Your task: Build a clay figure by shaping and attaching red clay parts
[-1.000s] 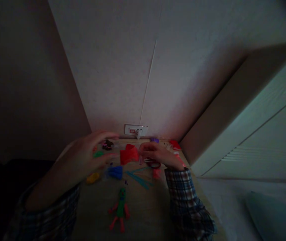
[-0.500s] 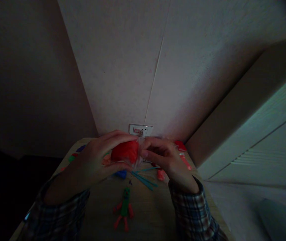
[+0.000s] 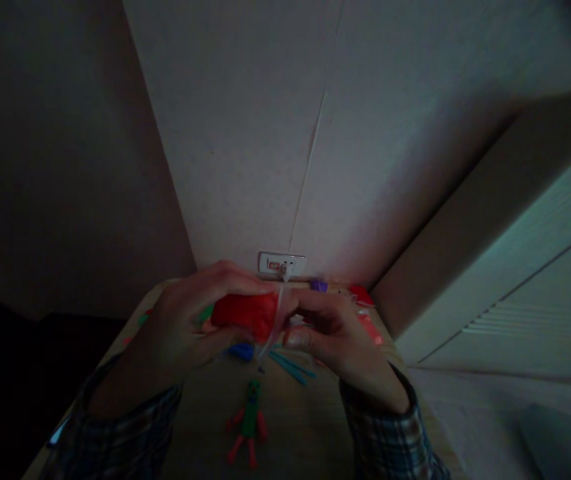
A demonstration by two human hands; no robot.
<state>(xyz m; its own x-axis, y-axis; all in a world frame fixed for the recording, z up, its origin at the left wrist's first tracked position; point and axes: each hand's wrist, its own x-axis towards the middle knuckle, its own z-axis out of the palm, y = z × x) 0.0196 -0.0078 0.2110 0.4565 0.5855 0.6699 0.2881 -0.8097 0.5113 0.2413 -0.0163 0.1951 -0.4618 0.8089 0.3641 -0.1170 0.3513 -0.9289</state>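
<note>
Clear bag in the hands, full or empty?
Not empty: a red lump bulges inside the clear bag, between the left hand's thumb and fingers.

Figure [image 3: 250, 419]: one
Left hand [image 3: 180, 327] and right hand [image 3: 348, 333]: two
Held bag [image 3: 245, 315]: one
Sticks [image 3: 288, 368]: at least two, right of figure
Blue lump [image 3: 241, 352]: one, behind figure
Purple lump [image 3: 318, 285]: one
Socket [image 3: 275, 264]: one, behind figure

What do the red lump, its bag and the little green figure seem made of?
Red lump: probably matt modelling clay, given its uneven, soft-looking surface. Bag: thin clear plastic, see-through with a pale edge. Green figure: likely similar clay, with rounded, hand-shaped-looking limbs.
</note>
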